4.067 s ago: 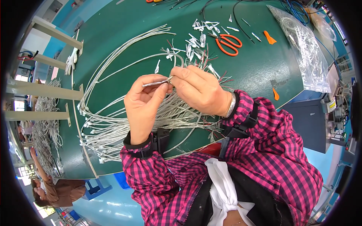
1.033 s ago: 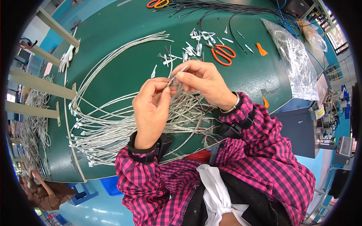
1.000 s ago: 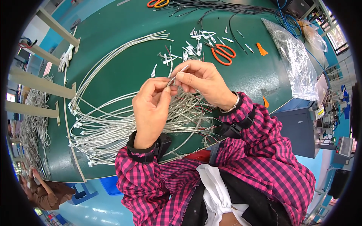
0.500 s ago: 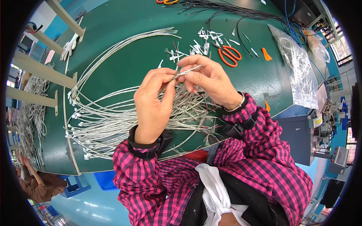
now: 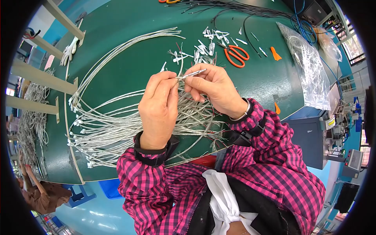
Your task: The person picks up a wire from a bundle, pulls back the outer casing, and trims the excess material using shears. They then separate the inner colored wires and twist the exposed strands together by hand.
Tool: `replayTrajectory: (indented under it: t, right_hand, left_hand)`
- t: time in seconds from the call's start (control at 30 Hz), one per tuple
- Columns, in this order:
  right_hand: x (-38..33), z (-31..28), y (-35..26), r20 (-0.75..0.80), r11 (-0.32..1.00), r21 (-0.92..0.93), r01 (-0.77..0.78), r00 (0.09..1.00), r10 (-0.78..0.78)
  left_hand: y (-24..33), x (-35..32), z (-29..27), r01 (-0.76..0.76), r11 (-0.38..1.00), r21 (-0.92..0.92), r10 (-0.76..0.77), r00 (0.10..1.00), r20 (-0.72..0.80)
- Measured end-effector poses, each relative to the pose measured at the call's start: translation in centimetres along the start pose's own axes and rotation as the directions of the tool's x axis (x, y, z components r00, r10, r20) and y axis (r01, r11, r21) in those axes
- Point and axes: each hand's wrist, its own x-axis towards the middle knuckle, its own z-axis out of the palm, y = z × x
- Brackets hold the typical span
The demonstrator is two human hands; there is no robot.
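Observation:
Above the pile of cables, my left hand (image 5: 158,103) pinches a thin grey cable between thumb and fingers. My right hand (image 5: 215,86) closes its thumb and forefinger on the silver foil strip (image 5: 197,73) at that cable's end, close to the left fingertips. The strip's tip sticks out past the right thumb. Where cable and foil meet is partly hidden by my fingers. Beneath both hands spreads a heap of silver-grey cables (image 5: 109,126), with white connectors at their left ends and frayed strands and red wires at the right.
Foil scraps (image 5: 202,48) lie beyond my hands, beside orange-handled cutters (image 5: 236,57). A curved cable bundle (image 5: 117,51) rests at far left, black cables (image 5: 235,5) at the back. A clear bag of cables (image 5: 307,64) lies right. Another person (image 5: 43,196) sits at lower left.
My right thumb and forefinger have closed in on the foil strip, from a looser hold. My left fingers have drawn together on the cable. The whole view has shifted slightly.

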Motion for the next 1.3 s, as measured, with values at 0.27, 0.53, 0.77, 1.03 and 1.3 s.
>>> replayTrajectory:
  t: [0.27,0.53,0.77,1.03,1.3]
  right_hand:
    - [-0.09,0.03,-0.19,-0.009,0.981,0.154,-0.117,0.993,0.12]
    - [-0.28,0.42,-0.2,-0.016,0.964,0.224,-0.142,0.989,0.15]
    - [-0.22,0.36,0.0,-0.01,0.953,0.269,-0.136,0.989,0.144]
    - [-0.24,0.32,0.08,-0.002,0.957,0.268,-0.113,0.993,0.118]
    - [-0.15,0.19,-0.2,-0.002,0.979,0.186,-0.086,0.996,0.088]
  left_hand:
    - [0.16,-0.13,0.2,-0.001,1.0,0.024,0.001,1.0,-0.007]
    - [0.34,-0.17,0.41,0.063,0.998,-0.026,-0.065,0.996,-0.061]
    - [0.34,-0.16,0.46,0.038,0.999,0.005,-0.038,0.998,-0.057]
    - [-0.05,-0.54,0.65,0.165,0.976,-0.142,-0.172,0.984,-0.038]
    - [-0.12,-0.6,0.61,0.257,0.934,-0.25,-0.269,0.963,-0.014]
